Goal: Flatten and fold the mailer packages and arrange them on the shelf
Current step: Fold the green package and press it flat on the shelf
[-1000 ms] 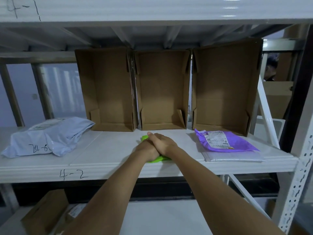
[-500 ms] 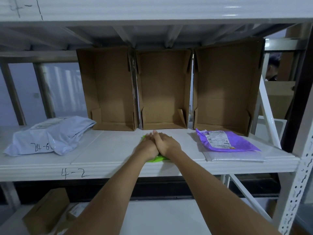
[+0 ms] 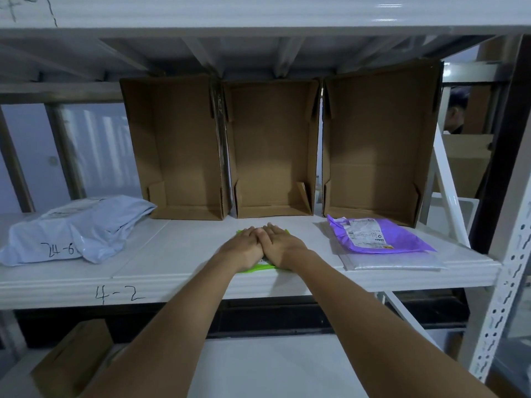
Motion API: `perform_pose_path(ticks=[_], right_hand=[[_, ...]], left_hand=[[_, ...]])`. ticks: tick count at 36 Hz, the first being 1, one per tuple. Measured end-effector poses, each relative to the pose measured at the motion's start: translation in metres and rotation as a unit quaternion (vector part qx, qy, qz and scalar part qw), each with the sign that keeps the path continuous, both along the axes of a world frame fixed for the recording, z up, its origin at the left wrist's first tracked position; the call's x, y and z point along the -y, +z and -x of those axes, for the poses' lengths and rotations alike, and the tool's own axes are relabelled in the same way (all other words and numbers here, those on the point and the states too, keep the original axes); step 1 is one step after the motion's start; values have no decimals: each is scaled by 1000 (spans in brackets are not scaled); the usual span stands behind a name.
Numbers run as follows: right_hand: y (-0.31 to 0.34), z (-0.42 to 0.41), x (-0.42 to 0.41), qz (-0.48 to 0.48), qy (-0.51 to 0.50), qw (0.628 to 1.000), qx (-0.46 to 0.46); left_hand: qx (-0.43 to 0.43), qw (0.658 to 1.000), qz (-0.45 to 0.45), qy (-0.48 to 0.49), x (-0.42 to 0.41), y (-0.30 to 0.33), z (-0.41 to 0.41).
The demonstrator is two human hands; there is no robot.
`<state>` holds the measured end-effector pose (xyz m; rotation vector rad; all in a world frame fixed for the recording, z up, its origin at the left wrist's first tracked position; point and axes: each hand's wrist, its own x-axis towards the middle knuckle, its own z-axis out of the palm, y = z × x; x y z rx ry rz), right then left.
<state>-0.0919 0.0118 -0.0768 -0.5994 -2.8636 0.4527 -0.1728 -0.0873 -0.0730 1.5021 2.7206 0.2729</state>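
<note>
Head view: flat bright-green mailer (image 3: 253,270) under 2 side-by-side hands, left (image 3: 244,248), right (image 3: 280,245), fingers straight together.

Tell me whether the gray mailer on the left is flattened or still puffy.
Still puffy: the gray mailer bulges and wrinkles on the shelf, untouched, while both hands press the green one.

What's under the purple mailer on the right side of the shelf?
The purple mailer lies on a flat silvery-clear package, whose front and right edges stick out on the shelf. The rest of that package is covered, so any label is hidden.
</note>
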Motion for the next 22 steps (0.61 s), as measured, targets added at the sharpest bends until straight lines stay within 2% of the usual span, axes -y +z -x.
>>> perform_pose_path(ticks=[4,14,22], right_hand=[[5,-6,4,-23,12,1000,8],[6,-5,3,-33,9,999,0],[1,0,0,-33,2,999,-20]], left_hand=[[-45,999,24,-17,2,1,-3],[-73,997,26,-17,1,3,-5],[-57,998,4,-10,1,1,-5]])
